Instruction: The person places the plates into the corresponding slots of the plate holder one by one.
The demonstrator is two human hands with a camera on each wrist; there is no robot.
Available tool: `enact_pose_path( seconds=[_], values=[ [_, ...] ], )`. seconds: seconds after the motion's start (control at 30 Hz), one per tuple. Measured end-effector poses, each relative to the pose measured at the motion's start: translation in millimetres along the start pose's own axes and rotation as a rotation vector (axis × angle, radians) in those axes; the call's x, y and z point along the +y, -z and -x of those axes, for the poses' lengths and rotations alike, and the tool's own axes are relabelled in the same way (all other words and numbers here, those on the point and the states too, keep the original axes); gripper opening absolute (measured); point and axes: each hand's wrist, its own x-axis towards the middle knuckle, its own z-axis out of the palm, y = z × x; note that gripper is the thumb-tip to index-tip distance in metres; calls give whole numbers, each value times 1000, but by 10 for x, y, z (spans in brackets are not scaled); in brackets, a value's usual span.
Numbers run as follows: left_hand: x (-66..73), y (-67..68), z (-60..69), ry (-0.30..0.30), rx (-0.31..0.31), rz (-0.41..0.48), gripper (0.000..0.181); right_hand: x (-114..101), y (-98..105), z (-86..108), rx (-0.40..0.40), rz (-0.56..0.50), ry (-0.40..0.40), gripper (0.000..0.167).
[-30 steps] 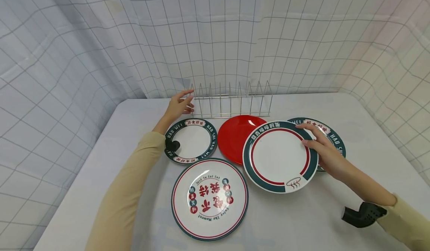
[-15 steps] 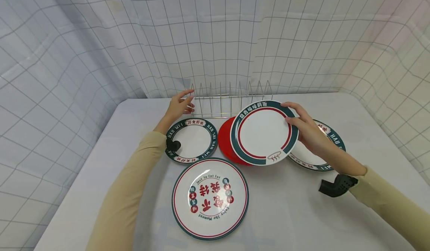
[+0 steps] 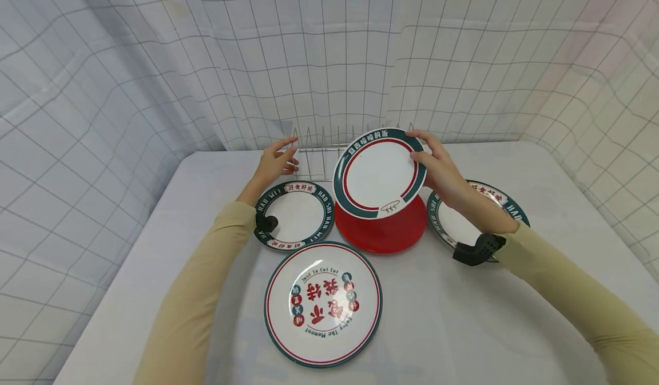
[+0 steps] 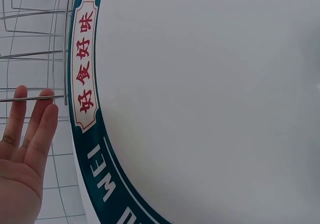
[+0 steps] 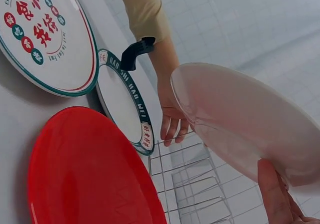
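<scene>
Gripping edge of plate [image 3: 380,173], right fingers [image 3: 423,157], open rack [image 3: 322,149] slots leftward

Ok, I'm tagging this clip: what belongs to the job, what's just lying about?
In the job, apparently:
green-rimmed white plate in right hand
wire rack by left hand

Just lying about:
red plate
"Enjoy The Moment" plate
left "HAO SHI" plate
right "HAO SHI" plate

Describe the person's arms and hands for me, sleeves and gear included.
The left sleeve and right sleeve are long, plain and pale yellow. A black left wrist piece and a bent black right wrist piece, dotted with small holes, sit by the cuffs. The left hand and right hand are ungloved. No cables show.
</scene>
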Motion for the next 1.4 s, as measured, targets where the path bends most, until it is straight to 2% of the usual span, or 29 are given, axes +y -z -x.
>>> enact_pose_path(
  seconds=[0.13,0.27,0.57,1.03,1.23,1.4],
  values=[
    [136,2,76,20,-12,12,46,-43,-74,-153,-25,-30,32,41],
    [185,1,109,17,-13,14,46,-96,-147,-301,-22,-44,56,42],
    [109,-3,64,10,-12,33,45,-184,-281,-625,8,-7,71,43],
    [114,-1,46,21,-8,29,45,-291,-468,-1077,54,76,48,45],
    [114,-1,45,29,-5,31,45,-334,-541,-1185,58,108,31,45],
    [120,-1,56,29,-11,28,46,-397,-621,-1211,51,166,51,45]
  ],
)
